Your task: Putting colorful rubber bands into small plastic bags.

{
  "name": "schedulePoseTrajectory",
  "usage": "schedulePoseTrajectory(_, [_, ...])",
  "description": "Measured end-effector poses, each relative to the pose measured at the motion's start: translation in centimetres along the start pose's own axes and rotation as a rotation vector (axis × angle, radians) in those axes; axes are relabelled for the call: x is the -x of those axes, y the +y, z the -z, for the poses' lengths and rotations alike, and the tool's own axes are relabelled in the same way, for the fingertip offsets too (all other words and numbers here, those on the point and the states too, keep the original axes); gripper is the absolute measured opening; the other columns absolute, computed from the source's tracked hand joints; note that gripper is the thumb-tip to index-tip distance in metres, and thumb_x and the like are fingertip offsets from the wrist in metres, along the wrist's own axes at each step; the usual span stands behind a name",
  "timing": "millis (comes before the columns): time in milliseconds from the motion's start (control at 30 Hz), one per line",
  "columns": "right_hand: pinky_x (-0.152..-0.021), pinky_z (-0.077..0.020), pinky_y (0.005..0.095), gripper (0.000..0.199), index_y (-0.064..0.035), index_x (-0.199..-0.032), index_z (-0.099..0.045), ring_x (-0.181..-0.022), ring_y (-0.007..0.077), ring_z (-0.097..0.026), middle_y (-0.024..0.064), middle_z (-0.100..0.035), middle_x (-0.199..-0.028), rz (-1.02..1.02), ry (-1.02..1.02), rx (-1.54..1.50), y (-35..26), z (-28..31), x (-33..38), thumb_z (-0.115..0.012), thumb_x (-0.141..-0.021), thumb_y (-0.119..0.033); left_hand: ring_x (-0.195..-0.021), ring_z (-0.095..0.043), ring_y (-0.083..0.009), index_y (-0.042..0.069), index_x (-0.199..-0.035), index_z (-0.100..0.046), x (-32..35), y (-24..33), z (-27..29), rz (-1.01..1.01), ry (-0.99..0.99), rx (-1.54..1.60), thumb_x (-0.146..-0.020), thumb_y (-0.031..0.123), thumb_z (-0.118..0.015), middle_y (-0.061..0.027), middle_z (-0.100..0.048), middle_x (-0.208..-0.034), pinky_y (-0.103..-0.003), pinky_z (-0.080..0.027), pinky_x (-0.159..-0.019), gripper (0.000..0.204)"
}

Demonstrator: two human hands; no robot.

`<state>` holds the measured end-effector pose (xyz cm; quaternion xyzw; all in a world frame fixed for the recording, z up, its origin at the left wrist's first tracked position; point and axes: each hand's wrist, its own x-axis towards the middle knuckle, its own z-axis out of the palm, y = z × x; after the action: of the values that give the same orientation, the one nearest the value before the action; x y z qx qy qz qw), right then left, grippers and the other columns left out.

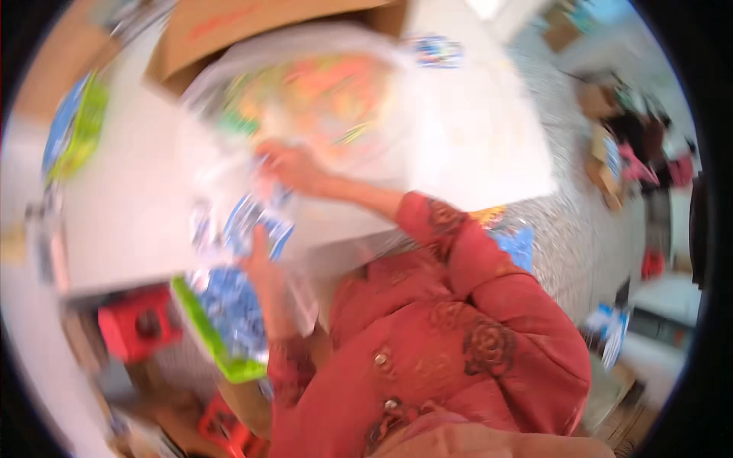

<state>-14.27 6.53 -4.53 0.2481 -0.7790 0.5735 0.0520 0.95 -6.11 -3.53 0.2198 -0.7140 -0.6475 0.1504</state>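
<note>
A blue-and-white plastic packet [256, 220] is held in my left hand [263, 263], the thumb lying along its near side. My right hand [296, 168] is just beyond it, fingers pinched together at the packet's far end. Some pale, shiny film shows under those fingers, but blur hides whether it belongs to the same packet. Beyond my right hand, a translucent plastic bag [397, 114] lies with many small orange, green and yellow pieces [328, 88] in it. The bag comes out of a cardboard box [221, 34].
Below the white table's [122, 237] near edge, a green-rimmed basket [206, 336] holds blue packets. Red plastic stools [137, 324] stand to its left. A green-and-blue tray [80, 126] lies at the table's far left. Another small packet [437, 52] rests at the back right.
</note>
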Motion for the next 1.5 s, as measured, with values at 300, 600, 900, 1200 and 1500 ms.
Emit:
schedulePoseTrajectory(300, [-0.055, -0.0436, 0.0366, 0.032, -0.0049, -0.076, -0.058, -0.064, 0.0262, -0.060, 0.0102, -0.061, -0.067, 0.007, -0.278, 0.018, -7.5, 8.2, 3.6, -0.065, -0.073, -0.036, -0.096, -0.055, -0.0158, -0.005, -0.117, -0.049, -0.1, 3.0, -5.4, -0.035, -0.224, 0.334, -0.084, 0.005, -0.057, -0.0099, -0.055, -0.113, -0.030, -0.045, -0.084, 0.035])
schedulePoseTrajectory(600, [-0.053, -0.0416, 0.0393, 0.027, -0.0033, -0.069, -0.056, -0.061, 0.0296, -0.059, 0.0131, -0.059, -0.064, 0.060, -0.219, 0.019, -7.5, 11.1, 4.6, -0.066, -0.070, -0.028, -0.097, -0.055, -0.0154, -0.001, -0.120, -0.047, 0.9, 4.6, -5.9, -0.020, -0.411, 0.308, -0.083, 0.002, -0.057, -0.0089, -0.054, -0.115, -0.029, -0.046, -0.082, 0.039])
schedulePoseTrajectory(900, [-0.052, -0.0418, 0.0380, 0.038, -0.0031, -0.074, -0.056, -0.058, 0.0284, -0.056, 0.0126, -0.056, -0.063, 0.122, -0.214, 0.056, -7.2, 11.5, 4.5, -0.068, -0.072, -0.039, -0.096, -0.055, -0.0167, -0.001, -0.119, -0.048, 1.3, 6.6, -6.2, -0.051, -0.439, 0.174, -0.080, 0.003, -0.060, -0.0087, -0.055, -0.112, -0.028, -0.047, -0.079, 0.041])
schedulePoseTrajectory(1200, [-0.050, -0.0347, 0.0250, 0.019, -0.0007, -0.077, -0.059, -0.057, 0.0069, -0.040, 0.0034, -0.048, -0.060, -0.149, -0.359, -0.041, -8.6, 14.1, 3.3, -0.069, -0.075, -0.017, -0.076, -0.059, -0.0090, -0.003, -0.097, -0.063, 1.1, 7.4, -7.9, 0.010, -0.429, 0.266, -0.075, 0.004, -0.068, -0.0041, -0.065, -0.087, -0.024, -0.048, -0.071, 0.024])
schedulePoseTrajectory(1500, [-0.049, -0.0356, 0.0270, 0.016, 0.0013, -0.077, -0.055, -0.053, 0.0122, -0.044, 0.0071, -0.048, -0.059, -0.086, -0.343, 0.148, -10.3, 12.8, 3.4, -0.065, -0.077, -0.011, -0.074, -0.059, -0.0067, -0.003, -0.096, -0.064, 0.8, 6.9, -6.6, 0.062, -0.538, 0.276, -0.076, 0.004, -0.068, -0.0027, -0.065, -0.085, -0.022, -0.048, -0.067, 0.021])
